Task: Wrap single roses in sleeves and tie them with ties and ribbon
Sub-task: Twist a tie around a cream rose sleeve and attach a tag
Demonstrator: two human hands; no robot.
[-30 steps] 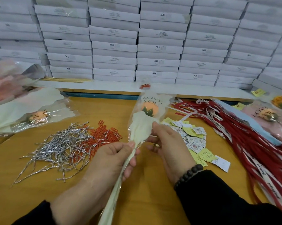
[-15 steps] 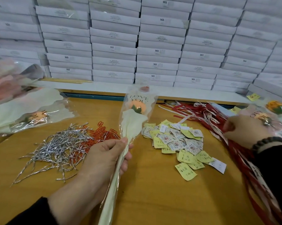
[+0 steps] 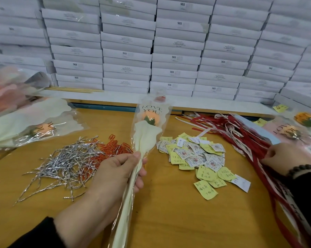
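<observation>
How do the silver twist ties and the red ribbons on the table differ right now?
The silver twist ties are short, crinkled and metallic, lying untouched; the red ribbons are long, flat strips, and the right hand grips them. The ties lie left of the left hand, the ribbons far right. Both lie in loose piles.

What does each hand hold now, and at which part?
Left hand grips the sleeved rose at the gathered neck below the bloom. Right hand pinches red ribbons.
</observation>
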